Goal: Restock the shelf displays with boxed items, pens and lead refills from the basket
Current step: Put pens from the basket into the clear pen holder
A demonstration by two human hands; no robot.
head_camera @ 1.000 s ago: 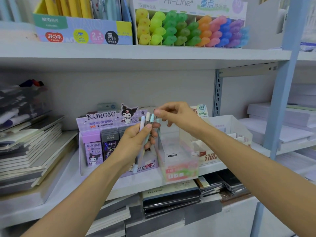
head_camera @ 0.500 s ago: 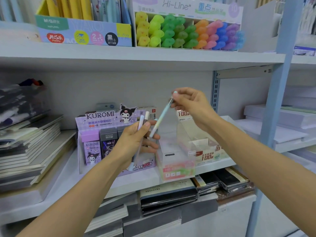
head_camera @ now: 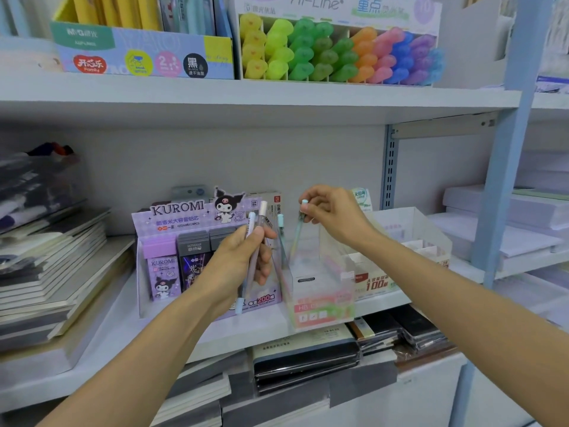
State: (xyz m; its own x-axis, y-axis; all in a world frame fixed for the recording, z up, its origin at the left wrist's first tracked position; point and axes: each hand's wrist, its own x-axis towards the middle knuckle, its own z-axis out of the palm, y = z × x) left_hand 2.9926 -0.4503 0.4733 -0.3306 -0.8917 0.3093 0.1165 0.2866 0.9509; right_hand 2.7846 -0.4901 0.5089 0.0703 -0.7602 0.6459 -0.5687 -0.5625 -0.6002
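Clear plastic box (head_camera: 321, 292): on the shelf (head_camera: 117, 331), beside Kuromi display (head_camera: 172, 229).
Right hand (head_camera: 334, 215): pinches pastel pen (head_camera: 297, 235) by its top, tip in box.
Left hand (head_camera: 238, 263): grips two pens (head_camera: 262, 214).

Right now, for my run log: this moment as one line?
left hand: grips two pens | right hand: pinches pastel pen at clear box | status: pen not yet released

Pastel pen (head_camera: 297, 238) nearly upright, lower end inside clear box (head_camera: 323, 291).

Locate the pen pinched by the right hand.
Head view, centre: the pen hangs from the right hand, tip down into the clear box, just right of the Kuromi display.
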